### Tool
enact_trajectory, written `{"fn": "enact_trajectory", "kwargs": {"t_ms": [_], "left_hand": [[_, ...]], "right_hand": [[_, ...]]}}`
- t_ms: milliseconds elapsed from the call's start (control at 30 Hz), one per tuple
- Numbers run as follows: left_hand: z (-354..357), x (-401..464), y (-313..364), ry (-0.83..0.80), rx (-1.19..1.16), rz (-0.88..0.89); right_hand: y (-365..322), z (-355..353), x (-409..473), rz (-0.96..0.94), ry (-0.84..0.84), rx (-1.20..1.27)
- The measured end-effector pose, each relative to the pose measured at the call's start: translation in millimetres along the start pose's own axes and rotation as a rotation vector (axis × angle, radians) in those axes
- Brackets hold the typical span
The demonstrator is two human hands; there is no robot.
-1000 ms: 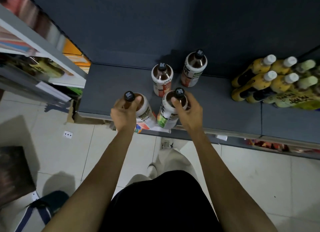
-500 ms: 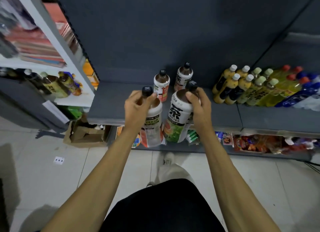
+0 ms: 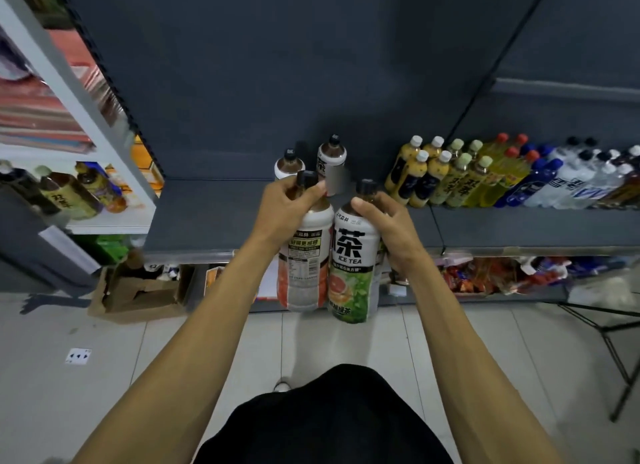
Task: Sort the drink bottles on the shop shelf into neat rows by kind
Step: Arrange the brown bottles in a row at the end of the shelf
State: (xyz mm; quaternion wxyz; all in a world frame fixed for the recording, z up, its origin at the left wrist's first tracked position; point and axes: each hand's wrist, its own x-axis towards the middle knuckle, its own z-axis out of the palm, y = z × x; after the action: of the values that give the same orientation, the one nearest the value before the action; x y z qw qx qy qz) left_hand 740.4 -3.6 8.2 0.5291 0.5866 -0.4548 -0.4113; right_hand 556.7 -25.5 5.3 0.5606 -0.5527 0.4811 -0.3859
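Bottles of ice tea fill both hands in front of the dark shelf (image 3: 214, 218). The left hand (image 3: 282, 209) grips the neck of the pink-label bottle (image 3: 304, 266), fingers curled round just under its black cap. The right hand (image 3: 388, 230) wraps the shoulder of the green-label bottle (image 3: 353, 273), thumb across the front below the cap. Both bottles hang upright, side by side and touching, out past the shelf's front edge and over the floor (image 3: 104, 359), so their lower halves cover the stock on the shelf below.

Behind the hands, near the shelf's back edge, stand two more ice tea bottles (image 3: 330, 155) of the same kind; the held caps and the left hand partly hide them, and the label of the nearer one cannot be read. Toward the right end of the shelf the yellow bottles (image 3: 419, 176) stand in rows, then pale green ones (image 3: 460, 176), red-capped ones (image 3: 509, 173), and blue and clear bottles (image 3: 568, 179) at the far right, packed close together.

A white side rack (image 3: 114, 218) at the left carries dark tea bottles, somewhat blurred. A torn cardboard box (image 3: 138, 297) sits on the floor under the shelf's left corner, and snack packets (image 3: 485, 275) lie on the lower shelf to the right.
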Motion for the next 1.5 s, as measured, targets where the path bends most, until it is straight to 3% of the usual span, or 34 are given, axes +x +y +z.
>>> {"fn": "enact_trajectory", "kwargs": {"t_ms": [267,567,633,833,933,1133,1367,1500], "left_hand": [[53,26,-9,0.006,0.095,-0.046],[128,90,-25,-0.035,0.239,-0.076],[145,103,-27,0.028,0.255,-0.108],[170,136,-28,0.284,0.495,-0.127],[171,157,-29,0.347,0.655,-0.071],[163,209,-35,0.422,0.693,-0.07],[166,261,-40,0.375,0.765,-0.091],[172,283,-52,0.275,0.717,-0.098]], "right_hand": [[24,-37,15,0.053,0.15,0.154],[59,-113,98,0.108,0.198,0.151],[64,-132,118,0.106,0.214,0.14],[73,-162,164,0.02,0.187,-0.033],[73,-166,185,-0.027,0.138,-0.115],[60,-166,230,-0.114,0.003,-0.378],[34,-163,283,-0.111,-0.014,-0.611],[29,-163,303,-0.267,-0.005,-0.826]]}}
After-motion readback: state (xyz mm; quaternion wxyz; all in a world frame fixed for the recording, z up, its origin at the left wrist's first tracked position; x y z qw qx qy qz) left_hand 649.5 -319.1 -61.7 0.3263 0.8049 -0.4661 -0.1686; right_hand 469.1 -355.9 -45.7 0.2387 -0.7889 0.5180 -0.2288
